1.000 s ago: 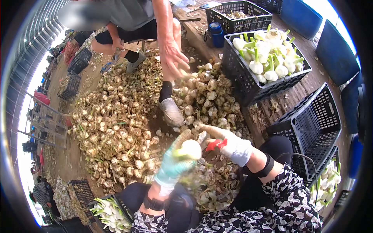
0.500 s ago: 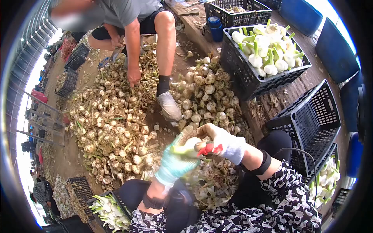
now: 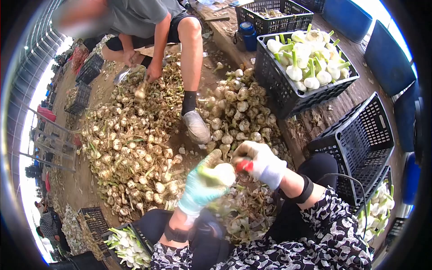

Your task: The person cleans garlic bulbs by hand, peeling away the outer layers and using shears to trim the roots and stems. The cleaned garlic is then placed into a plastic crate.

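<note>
My left hand (image 3: 202,184), in a pale green glove, is wrapped round a white garlic bulb (image 3: 224,174) with its green stem across the palm. My right hand (image 3: 259,163), in a white glove, is closed beside the bulb, a small gap away. Something red (image 3: 244,166) shows at its fingers; whether it is a tool or tape, I cannot make out. Peeled skins and scraps (image 3: 252,211) lie below my hands. Beyond them are a large heap of unpeeled garlic (image 3: 135,157) and a smaller heap (image 3: 243,105).
A co-worker (image 3: 148,27) sits opposite, holding a garlic bulb and a blade. A black crate of clean garlic (image 3: 288,90) stands at upper right, a tilted black crate (image 3: 360,135) below it. More clean garlic (image 3: 128,245) lies at lower left. Blue barrels (image 3: 389,58) line the right.
My right hand has moved slightly right, away from the bulb, which now shows more fully in my left hand. The co-worker's hand has lifted a bulb from the heap.
</note>
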Tool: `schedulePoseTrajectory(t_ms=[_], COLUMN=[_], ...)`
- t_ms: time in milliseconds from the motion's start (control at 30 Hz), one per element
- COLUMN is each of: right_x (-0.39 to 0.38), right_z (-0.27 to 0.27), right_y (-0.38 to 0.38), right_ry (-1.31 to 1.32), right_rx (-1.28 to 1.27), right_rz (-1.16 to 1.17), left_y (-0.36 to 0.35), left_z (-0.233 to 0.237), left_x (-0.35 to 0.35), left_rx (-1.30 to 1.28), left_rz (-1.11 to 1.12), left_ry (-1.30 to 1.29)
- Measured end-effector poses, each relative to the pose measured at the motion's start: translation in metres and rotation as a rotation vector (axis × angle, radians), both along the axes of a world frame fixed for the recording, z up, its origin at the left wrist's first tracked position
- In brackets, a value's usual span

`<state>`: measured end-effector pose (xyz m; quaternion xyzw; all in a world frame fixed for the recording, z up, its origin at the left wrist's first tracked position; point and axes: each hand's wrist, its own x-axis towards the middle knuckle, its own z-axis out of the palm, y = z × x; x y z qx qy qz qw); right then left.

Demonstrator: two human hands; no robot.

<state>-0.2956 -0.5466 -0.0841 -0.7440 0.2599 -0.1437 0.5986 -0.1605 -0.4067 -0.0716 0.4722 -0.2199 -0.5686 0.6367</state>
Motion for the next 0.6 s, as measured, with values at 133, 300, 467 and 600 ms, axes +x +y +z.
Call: schedulePoseTrajectory(t_ms=[133,300,467,600], right_x=[0.001,-0.002,-0.004,0.0], right_z=[0.004,0.015,0.006,-0.001], right_y=[-0.006,0.011,0.016,-0.003], right_ry=[-0.075,-0.01,0.003,0.179], right_rx=[0.656,0.006,-0.389,-0.092], right_rz=[-0.107,-0.005,-0.004,-0.04], left_y=[-0.001,-0.005,-0.003,0.0], left_z=[0.001,-0.006,-0.012,-0.005], left_x=[-0.001,0.006,0.002,0.004], left_rx=[-0.049,0.066,0.037,-0.04], left_rz=[0.055,-0.039,-0.017,0.009], left_ry=[-0.181,-0.622,-0.322,-0.295])
